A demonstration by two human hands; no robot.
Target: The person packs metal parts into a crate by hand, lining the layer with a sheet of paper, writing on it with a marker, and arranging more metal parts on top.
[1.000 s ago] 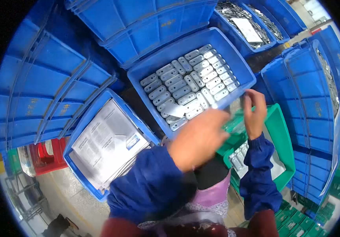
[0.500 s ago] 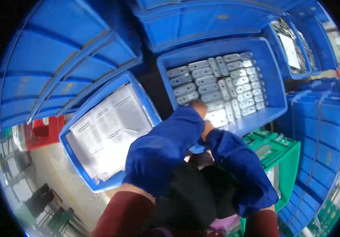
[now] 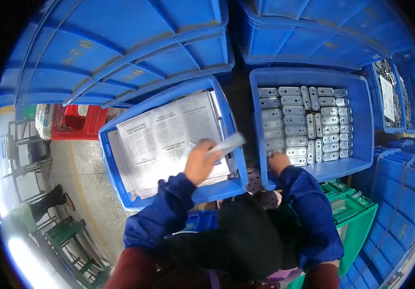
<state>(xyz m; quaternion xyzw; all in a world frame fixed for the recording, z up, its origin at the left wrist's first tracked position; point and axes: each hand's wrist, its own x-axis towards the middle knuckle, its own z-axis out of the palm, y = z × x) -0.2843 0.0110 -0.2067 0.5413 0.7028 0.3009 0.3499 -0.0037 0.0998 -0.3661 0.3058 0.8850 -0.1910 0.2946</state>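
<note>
My left hand [image 3: 201, 163] is closed around one end of a pale, flat, elongated metal piece [image 3: 230, 143], blurred by motion. It is above the right side of the newspaper sheets [image 3: 157, 127] in the left blue bin [image 3: 116, 195]. My right hand [image 3: 278, 164] reaches into the near left corner of the right blue bin [image 3: 361, 103]. Its fingers curl down at a metal piece at the near end of the left column, and the fingertips are partly hidden. Rows of rounded metal pieces [image 3: 294, 119] with holes fill much of that bin, most crosswise and several lengthwise.
Large blue crates [image 3: 169, 53] stand behind both bins, and more blue crates [image 3: 395, 192] are at the right. A green crate [image 3: 356, 207] sits near my right arm. At the left are a red bin [image 3: 89, 127], a green stool [image 3: 72, 241] and another person's leg [image 3: 48, 202].
My left hand has moved left from the metal-piece bin to over the newspaper, carrying a metal piece. My right hand stays at the bin's near left corner. The view has shifted left.
</note>
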